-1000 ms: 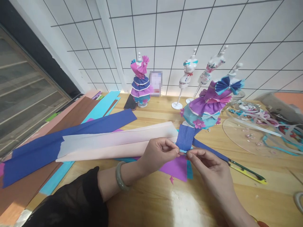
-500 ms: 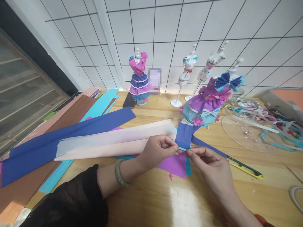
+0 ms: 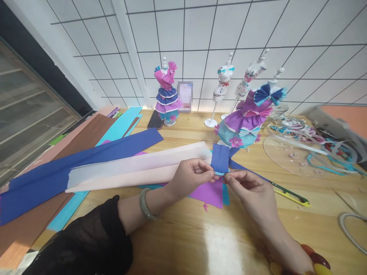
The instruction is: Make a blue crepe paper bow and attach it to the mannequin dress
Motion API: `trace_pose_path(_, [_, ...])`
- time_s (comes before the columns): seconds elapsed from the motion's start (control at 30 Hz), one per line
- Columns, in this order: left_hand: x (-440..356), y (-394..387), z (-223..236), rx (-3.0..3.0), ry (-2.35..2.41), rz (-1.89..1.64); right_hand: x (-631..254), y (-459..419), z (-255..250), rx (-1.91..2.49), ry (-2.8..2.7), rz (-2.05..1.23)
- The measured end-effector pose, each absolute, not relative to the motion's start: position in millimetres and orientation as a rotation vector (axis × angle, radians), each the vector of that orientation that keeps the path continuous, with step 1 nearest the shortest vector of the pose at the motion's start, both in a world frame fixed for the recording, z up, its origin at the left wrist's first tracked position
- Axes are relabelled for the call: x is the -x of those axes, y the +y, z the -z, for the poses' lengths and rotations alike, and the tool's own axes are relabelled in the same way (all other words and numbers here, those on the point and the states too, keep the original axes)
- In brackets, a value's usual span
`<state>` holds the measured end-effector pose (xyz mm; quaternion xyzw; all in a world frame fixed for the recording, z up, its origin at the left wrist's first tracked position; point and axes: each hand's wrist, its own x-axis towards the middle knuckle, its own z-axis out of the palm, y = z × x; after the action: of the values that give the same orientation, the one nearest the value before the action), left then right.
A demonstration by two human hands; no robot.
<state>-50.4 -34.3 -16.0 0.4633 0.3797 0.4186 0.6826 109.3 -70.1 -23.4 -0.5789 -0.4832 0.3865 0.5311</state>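
Note:
A small piece of dark blue crepe paper with a light blue strip along its lower edge is held up between both hands. My left hand pinches the left end of that edge, thumb against fingers. At the other end, my right hand pinches the lower right corner. Below the hands lies a purple sheet of paper with a turquoise one partly under it. Close behind stands a dress form in a purple and turquoise paper dress.
Long paper strips, including a dark blue one and a pale pink one, cover the left side. A green and yellow cutter lies right. Behind stand another dressed form, bare forms and a phone. Ribbons clutter the right.
The view has shifted slightly, so the scene sits a little further left and higher. Both hands keep their pinch on the blue crepe paper; its lower edge is tilted a little differently.

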Motion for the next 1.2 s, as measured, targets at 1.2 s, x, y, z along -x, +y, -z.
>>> trace_pose_path(1.2, [52.4,-32.1,18.9,-1.117,0.839,-0.996,-111.7,-68.0,27.8,1.323,-1.187,-0.908])
